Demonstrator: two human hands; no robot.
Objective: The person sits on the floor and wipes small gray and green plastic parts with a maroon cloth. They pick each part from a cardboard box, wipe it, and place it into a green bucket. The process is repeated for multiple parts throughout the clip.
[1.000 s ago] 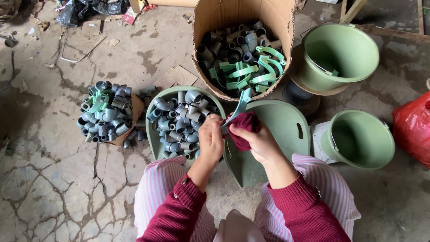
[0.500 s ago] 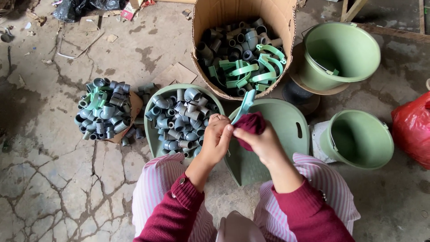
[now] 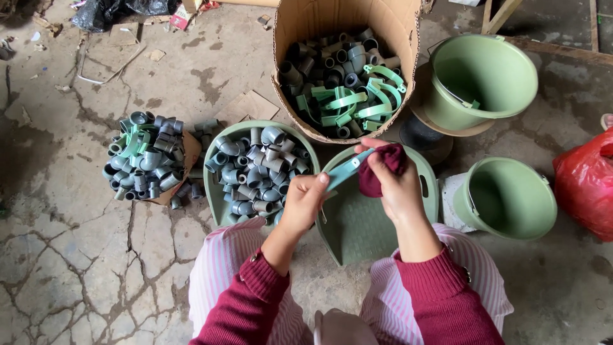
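Wiping green strip (image 3: 345,170) (maroon cloth (image 3: 381,170)).

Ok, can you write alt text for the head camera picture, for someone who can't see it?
A person's left hand holds a green plastic strip while the right hand rubs it with a dark red cloth, above a tub of grey pipe fittings and green buckets.

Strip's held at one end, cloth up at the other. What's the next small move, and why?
Probably draw the maroon cloth back down the green strip toward the left hand: the right hand has the cloth at the far end.
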